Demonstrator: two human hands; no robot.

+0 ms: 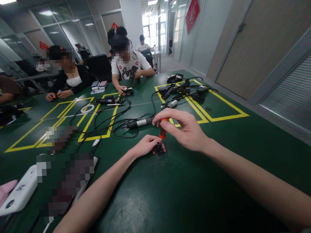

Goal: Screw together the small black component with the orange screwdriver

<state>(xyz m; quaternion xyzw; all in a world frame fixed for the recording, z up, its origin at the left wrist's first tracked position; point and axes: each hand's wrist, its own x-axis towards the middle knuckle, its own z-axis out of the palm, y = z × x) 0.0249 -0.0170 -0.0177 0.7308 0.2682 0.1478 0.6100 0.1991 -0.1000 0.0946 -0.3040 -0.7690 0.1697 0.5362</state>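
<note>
In the head view, my right hand [187,128] is closed around the handle of an orange and dark screwdriver [162,131], which stands upright with its shaft pointing down. Beneath it, a small black round part [158,149] rests on the green table [201,190]. My left hand [147,145] grips this part from the left, its fingers partly hidden behind it. The screwdriver's tip comes down at the part; whether it sits in a screw is too small to tell.
Beyond my hands lie a black and silver corded tool [140,123], tangled black cables [196,93] and small screws [208,109]. A white power strip [21,189] is at left. Across the table, a person in a white shirt [130,64] holds a dark tool.
</note>
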